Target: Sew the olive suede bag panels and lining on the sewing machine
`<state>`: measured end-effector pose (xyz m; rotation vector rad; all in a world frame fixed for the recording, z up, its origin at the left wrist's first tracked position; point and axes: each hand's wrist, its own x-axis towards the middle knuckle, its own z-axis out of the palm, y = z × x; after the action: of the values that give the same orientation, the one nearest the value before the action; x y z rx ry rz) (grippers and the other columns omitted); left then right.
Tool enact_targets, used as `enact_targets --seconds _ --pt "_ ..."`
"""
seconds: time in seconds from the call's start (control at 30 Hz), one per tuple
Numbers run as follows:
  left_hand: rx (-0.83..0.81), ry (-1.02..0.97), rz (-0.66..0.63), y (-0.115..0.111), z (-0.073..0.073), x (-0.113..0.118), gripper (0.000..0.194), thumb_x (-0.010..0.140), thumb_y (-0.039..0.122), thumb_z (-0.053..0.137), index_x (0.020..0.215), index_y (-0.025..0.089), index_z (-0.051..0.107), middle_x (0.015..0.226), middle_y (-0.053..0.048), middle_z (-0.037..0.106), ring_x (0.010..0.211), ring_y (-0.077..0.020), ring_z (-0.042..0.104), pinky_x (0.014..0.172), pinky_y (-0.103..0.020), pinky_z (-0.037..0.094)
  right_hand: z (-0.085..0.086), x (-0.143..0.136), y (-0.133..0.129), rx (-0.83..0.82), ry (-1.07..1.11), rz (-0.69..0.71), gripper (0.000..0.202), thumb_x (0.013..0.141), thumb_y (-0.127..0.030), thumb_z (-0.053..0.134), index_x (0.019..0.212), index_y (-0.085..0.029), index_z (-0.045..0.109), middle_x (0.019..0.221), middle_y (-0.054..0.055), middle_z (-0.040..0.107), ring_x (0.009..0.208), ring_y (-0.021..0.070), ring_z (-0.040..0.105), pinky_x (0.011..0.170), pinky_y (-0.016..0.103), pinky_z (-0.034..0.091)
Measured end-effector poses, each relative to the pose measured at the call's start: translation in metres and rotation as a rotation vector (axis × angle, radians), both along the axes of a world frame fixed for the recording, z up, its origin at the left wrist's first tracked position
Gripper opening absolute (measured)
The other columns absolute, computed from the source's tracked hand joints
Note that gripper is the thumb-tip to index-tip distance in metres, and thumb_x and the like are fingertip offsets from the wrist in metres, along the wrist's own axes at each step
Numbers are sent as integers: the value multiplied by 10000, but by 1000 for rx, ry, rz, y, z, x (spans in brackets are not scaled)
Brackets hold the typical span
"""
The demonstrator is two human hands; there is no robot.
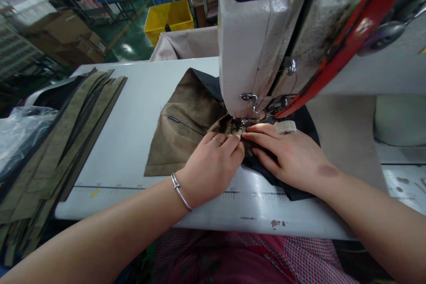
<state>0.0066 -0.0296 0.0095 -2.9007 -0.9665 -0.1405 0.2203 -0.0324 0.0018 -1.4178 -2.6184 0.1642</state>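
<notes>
Beside the table's (140, 93) left edge, olive strips (43, 177) lie lengthwise in a stack next to a clear plastic bag (26, 137), probably lined up so each lifts away singly; right of them, between the table's far and near edges, a brown cloth (186, 137) spreads out, its right end bunched at the presser foot (240, 125) of a sewing machine (244, 49); the left hand (213, 164), grip closed on that end, fingers and thumb together, seems to hold the edge in line; the right hand (293, 151), grip apart, lies with fingers spread beside the foot, apparently pressing the layers flat; beneath it, dark fabric (297, 191) reaches toward the table's near edge, whether joined to the brown cloth cannot be told.
</notes>
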Motion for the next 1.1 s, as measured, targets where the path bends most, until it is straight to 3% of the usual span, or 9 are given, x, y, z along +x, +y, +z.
enact_targets --seconds 0.47,1.0,1.1 --pt "17 32 37 -3 0 3 313 964 187 402 1217 104 566 1167 -128 599 1039 -263 575 902 -441 486 2 -1 1 43 -12 20 382 951 -296 412 1303 -240 549 1308 83 576 1014 266 605 751 395 483" --pt "28 21 65 -4 -2 5 280 945 178 432 1167 114 590 1130 -118 605 993 -262 575 872 -438 487 -5 -2 5 51 85 63 348 928 -248 471 1254 -231 591 1240 86 613 1052 266 597 814 423 503" --pt "22 -4 55 -3 -3 3 294 947 190 434 1192 124 582 1135 -106 605 973 -253 572 877 -436 485 2 3 1 40 129 87 326 935 -258 484 1240 -238 599 1213 85 630 1050 262 604 841 438 513"
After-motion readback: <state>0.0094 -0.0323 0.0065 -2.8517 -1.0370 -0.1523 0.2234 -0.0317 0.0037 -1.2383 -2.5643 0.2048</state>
